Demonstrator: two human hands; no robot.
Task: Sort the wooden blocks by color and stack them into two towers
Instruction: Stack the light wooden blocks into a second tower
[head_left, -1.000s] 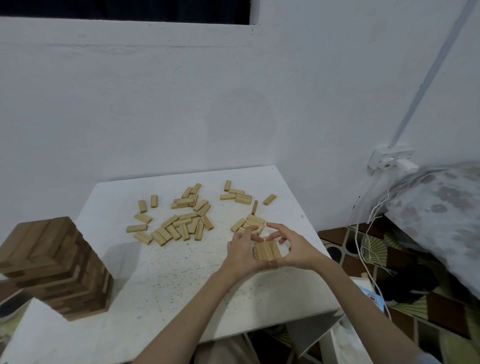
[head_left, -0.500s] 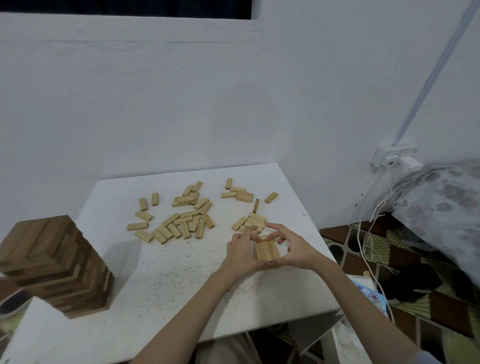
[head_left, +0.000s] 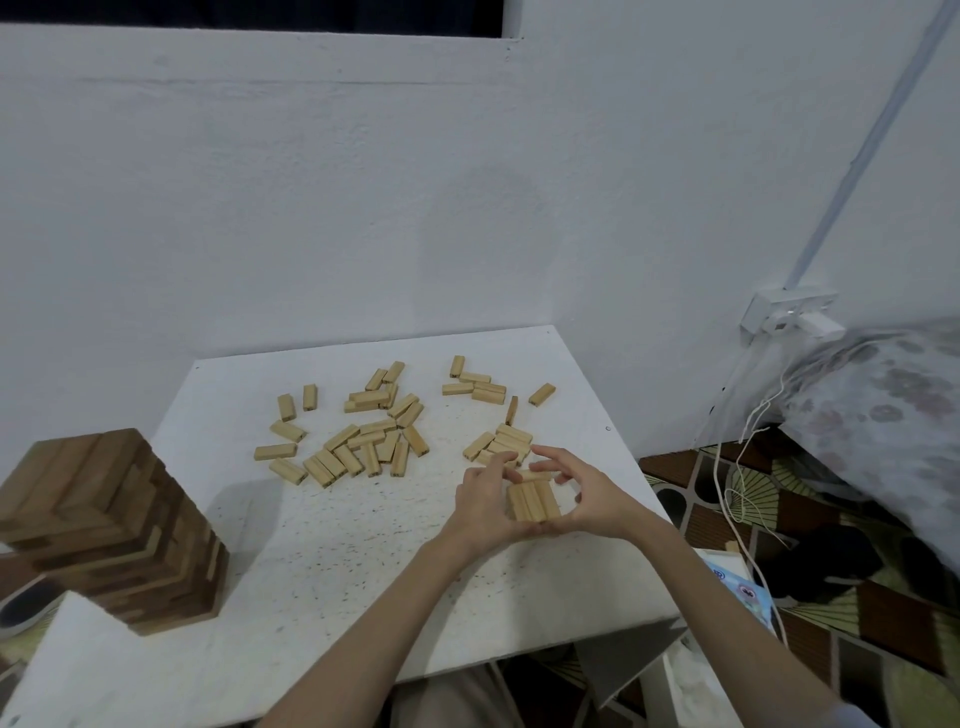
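White wall behind, white speckled counter (head_left: 332, 561) at centre frame. Dark tower (head_left: 111, 530) guards the lower left; loose pale blocks (head_left: 358, 441) crowd mid-frame. Left hand (head_left: 485, 506) and right hand (head_left: 597, 501), fingers curled, pinch the small pale stack (head_left: 532, 500) near the counter's right edge.

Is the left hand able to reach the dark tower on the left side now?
Probably not at once: the left hand and right hand both grip the small light stack. The table toward the dark tower lies bare.
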